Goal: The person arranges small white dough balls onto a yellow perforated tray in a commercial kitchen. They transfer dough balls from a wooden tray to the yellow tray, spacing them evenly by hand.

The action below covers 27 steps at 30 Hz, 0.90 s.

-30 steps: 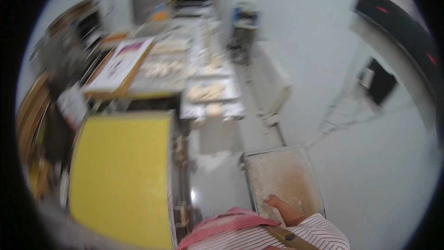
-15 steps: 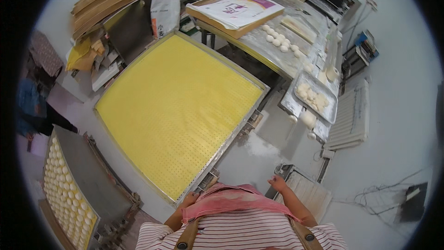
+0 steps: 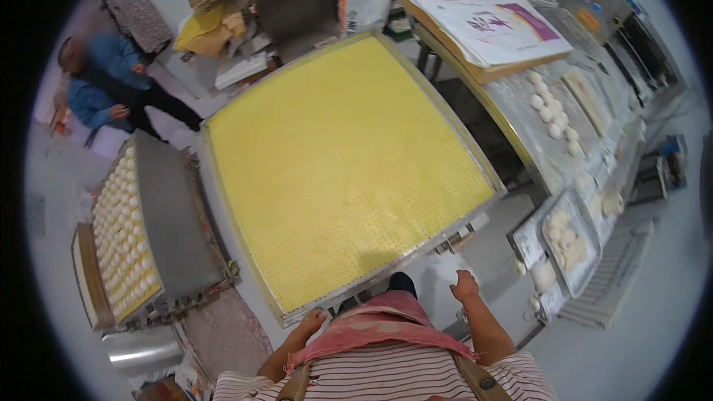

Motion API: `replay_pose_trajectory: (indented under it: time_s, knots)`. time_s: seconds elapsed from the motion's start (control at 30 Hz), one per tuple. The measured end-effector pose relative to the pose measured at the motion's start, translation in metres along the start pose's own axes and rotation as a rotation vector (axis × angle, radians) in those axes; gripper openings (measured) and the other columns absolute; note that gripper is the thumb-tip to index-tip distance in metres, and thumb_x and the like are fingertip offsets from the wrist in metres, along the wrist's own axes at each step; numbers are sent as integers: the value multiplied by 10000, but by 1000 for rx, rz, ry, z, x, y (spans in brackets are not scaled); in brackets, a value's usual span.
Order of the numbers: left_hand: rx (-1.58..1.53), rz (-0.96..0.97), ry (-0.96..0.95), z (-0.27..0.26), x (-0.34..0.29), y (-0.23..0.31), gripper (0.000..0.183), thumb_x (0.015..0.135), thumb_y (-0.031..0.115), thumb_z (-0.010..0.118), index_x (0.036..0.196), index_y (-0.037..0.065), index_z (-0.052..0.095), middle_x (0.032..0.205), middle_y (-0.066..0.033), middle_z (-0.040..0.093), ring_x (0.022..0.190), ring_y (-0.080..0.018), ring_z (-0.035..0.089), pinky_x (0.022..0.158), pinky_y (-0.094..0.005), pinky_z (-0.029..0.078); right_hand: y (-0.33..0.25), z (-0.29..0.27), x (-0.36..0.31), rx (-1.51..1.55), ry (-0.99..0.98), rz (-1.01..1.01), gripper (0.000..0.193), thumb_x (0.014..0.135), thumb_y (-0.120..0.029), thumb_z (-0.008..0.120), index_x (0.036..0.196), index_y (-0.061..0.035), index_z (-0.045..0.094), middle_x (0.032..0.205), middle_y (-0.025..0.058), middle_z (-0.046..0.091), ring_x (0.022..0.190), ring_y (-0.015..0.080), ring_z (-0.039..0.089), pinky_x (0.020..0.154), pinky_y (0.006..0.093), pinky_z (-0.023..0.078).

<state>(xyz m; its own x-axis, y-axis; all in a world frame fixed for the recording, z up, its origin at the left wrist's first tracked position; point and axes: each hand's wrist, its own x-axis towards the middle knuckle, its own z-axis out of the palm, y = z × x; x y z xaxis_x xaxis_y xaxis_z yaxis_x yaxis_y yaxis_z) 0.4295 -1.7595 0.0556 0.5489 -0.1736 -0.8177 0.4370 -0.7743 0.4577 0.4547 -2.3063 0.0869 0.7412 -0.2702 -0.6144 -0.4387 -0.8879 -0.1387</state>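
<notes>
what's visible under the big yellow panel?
Only a little: some small fittings poke out past the near edge of the yellow panel. Farther in, the panel covers everything, so I can't see what supports it or whether anything sits beneath.

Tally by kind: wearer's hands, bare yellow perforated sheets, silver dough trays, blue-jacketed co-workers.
Left hand and right hand, bare: 2
Large bare yellow perforated sheet: 1
Silver rectangular metal dough tray: 1
Co-worker in blue jacket: 1
Total: 5
</notes>
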Motion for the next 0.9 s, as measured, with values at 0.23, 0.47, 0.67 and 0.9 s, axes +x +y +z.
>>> replay_pose_trajectory:
  time_s: [0.23,0.47,0.67,0.9]
  knots:
    - [-113,-58,-103,70,17,14,505,932,475,563,1201,54,633,1111,-181,682,1037,-310,647,880,-397,504,-26,-65,103,-284,-30,-269,508,726,-286,772,1152,-82,587,1160,145,577,1112,299,572,916,410,499]
    - [-313,-35,-25,117,35,50,477,951,450,585,1254,82,609,1147,-146,672,1058,-262,641,884,-376,503,-13,-40,153,-600,-238,-413,595,747,-410,716,1249,-109,609,1307,130,571,1256,287,505,1063,483,374]
    - [-194,-144,33,88,-20,89,528,913,459,626,1290,91,591,1193,-177,648,1126,-313,611,942,-406,493,-24,-39,175,-725,-454,-426,731,756,-549,689,1367,-172,555,1477,101,461,1381,292,404,1132,532,298]
    - [-228,-82,412,86,-32,89,451,857,419,665,1124,56,670,1102,-211,673,1057,-379,621,917,-437,500,-25,-64,179,-652,-502,-434,789,772,-672,592,1376,-166,544,1474,117,459,1345,289,456,1129,394,343]
